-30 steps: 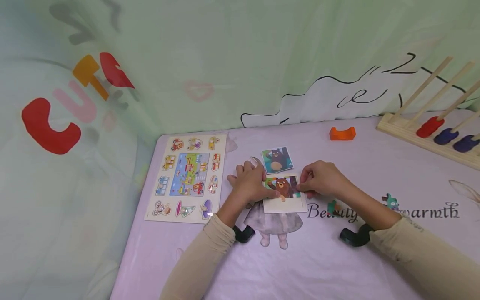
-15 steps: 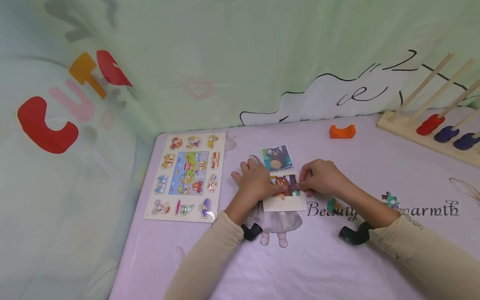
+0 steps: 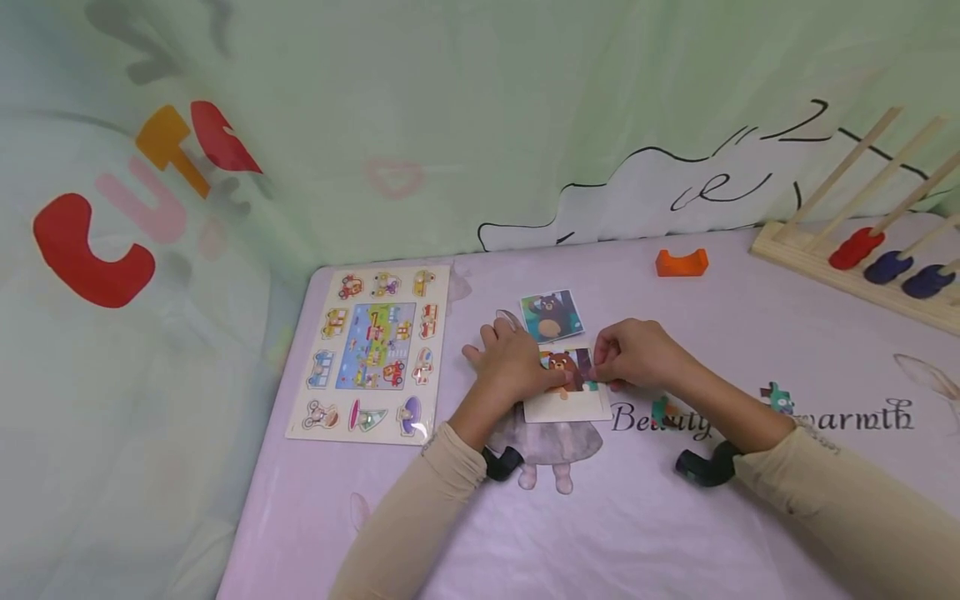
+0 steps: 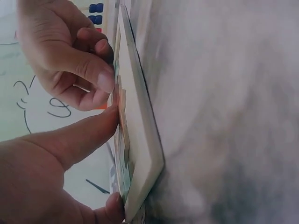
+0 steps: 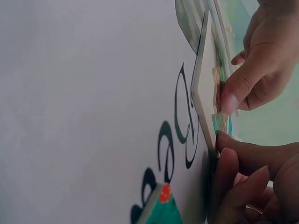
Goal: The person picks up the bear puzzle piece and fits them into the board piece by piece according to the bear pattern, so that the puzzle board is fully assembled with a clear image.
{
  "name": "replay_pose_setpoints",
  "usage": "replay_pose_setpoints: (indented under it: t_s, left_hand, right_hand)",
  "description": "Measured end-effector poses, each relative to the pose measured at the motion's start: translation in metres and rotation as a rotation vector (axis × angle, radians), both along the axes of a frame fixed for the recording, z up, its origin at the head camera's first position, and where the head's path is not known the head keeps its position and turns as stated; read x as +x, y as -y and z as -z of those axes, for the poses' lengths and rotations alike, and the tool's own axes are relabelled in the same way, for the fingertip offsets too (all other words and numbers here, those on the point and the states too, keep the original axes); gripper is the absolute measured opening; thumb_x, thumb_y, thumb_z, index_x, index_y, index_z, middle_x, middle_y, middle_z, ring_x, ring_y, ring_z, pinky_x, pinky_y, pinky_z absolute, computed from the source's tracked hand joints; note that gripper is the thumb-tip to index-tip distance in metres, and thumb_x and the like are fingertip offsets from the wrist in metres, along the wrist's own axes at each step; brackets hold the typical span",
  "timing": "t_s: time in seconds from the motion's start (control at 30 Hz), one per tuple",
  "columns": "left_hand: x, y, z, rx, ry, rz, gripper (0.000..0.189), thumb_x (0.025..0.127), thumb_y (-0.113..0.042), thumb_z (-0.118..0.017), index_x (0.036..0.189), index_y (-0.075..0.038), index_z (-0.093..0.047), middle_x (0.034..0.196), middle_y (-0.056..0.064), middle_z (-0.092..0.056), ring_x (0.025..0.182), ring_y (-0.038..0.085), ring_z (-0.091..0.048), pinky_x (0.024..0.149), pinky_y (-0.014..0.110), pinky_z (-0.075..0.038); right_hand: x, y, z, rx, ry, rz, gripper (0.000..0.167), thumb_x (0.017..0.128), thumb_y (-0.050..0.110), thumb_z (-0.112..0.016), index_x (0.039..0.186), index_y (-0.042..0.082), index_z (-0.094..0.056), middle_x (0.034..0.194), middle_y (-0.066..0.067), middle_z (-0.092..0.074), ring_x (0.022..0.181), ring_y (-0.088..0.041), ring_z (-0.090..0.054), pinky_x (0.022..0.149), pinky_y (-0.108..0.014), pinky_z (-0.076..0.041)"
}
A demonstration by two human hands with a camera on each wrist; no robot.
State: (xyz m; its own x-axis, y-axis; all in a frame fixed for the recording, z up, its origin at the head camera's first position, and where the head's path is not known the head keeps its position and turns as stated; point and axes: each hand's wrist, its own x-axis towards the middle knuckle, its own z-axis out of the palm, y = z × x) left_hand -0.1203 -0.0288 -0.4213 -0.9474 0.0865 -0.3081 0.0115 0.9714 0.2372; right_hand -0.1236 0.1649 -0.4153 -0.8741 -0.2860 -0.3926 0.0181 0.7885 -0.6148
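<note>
A small cream puzzle board (image 3: 566, 408) lies flat, its upper part filled with jigsaw pieces (image 3: 561, 361) showing a brown bear. My left hand (image 3: 506, 362) lies over the board's left side with spread fingers; its straight thumb (image 4: 93, 133) presses on the bear. At the right edge, my right hand (image 3: 637, 358) grips the board, thumb on top and the other fingers curled at its side. Just beyond the board lies a square bear picture card (image 3: 552, 317). Part of the bear picture is hidden under the left thumb.
Two loose teal jigsaw pieces (image 3: 662, 412) lie near the right forearm. A vehicle peg puzzle (image 3: 300, 425) sits left. An orange notched block (image 3: 682, 263) and a wooden bead rack (image 3: 795, 250) stand at the back. Fabric walls close the left and back sides.
My left hand has shifted slightly to the right, its thumb sliding further across the bear, then stayed put. The right hand has kept its place at the board's right edge.
</note>
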Motion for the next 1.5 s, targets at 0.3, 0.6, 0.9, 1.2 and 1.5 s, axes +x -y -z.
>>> replay_pose_setpoints:
  t_s: [0.3,0.6,0.9,1.2,1.5]
  left_hand:
    - [0.002,-0.003,-0.001,-0.007,-0.007,-0.003,0.063,0.074,-0.070,-0.078,0.087,-0.010,-0.063,0.109,0.008,-0.044,0.109,0.028,-0.038,0.091,0.057,-0.033]
    - [0.002,-0.004,-0.001,-0.016,0.000,-0.014,0.065,0.074,-0.070,-0.079,0.091,-0.009,-0.065,0.110,0.009,-0.045,0.110,0.028,-0.038,0.091,0.057,-0.033]
    - [0.002,-0.004,0.002,-0.024,-0.009,-0.014,0.067,0.073,-0.070,-0.079,0.095,-0.008,-0.067,0.111,0.009,-0.045,0.109,0.029,-0.038,0.091,0.057,-0.033]
    - [0.003,-0.004,0.003,-0.011,-0.016,-0.016,0.073,0.073,-0.071,-0.079,0.108,-0.008,-0.065,0.116,0.010,-0.046,0.111,0.029,-0.039,0.092,0.057,-0.034]
    - [0.008,0.008,0.003,0.015,-0.028,0.022,0.101,0.076,-0.070,-0.076,0.149,-0.008,-0.044,0.138,0.016,-0.044,0.126,0.034,-0.038,0.095,0.061,-0.037]
  right_hand:
    - [-0.002,0.001,0.000,0.017,0.021,-0.029,0.020,0.085,0.021,-0.083,0.085,0.009,-0.067,0.065,-0.002,-0.062,0.062,-0.016,-0.056,0.061,-0.029,-0.043]
    - [-0.005,0.003,-0.001,0.066,0.005,-0.045,0.022,0.083,0.022,-0.084,0.077,0.011,-0.066,0.063,-0.001,-0.063,0.066,-0.018,-0.056,0.061,-0.030,-0.040]
    - [-0.005,0.004,0.000,0.104,-0.011,-0.040,0.024,0.083,0.024,-0.085,0.075,0.012,-0.066,0.064,-0.001,-0.062,0.069,-0.019,-0.054,0.060,-0.029,-0.039]
    - [-0.005,0.002,0.003,0.136,-0.024,-0.042,0.026,0.083,0.028,-0.085,0.074,0.012,-0.066,0.064,-0.001,-0.061,0.069,-0.019,-0.054,0.060,-0.030,-0.039]
    - [-0.002,0.001,0.002,0.136,-0.024,-0.033,0.029,0.083,0.030,-0.085,0.074,0.012,-0.064,0.064,-0.002,-0.061,0.067,-0.019,-0.055,0.062,-0.031,-0.039]
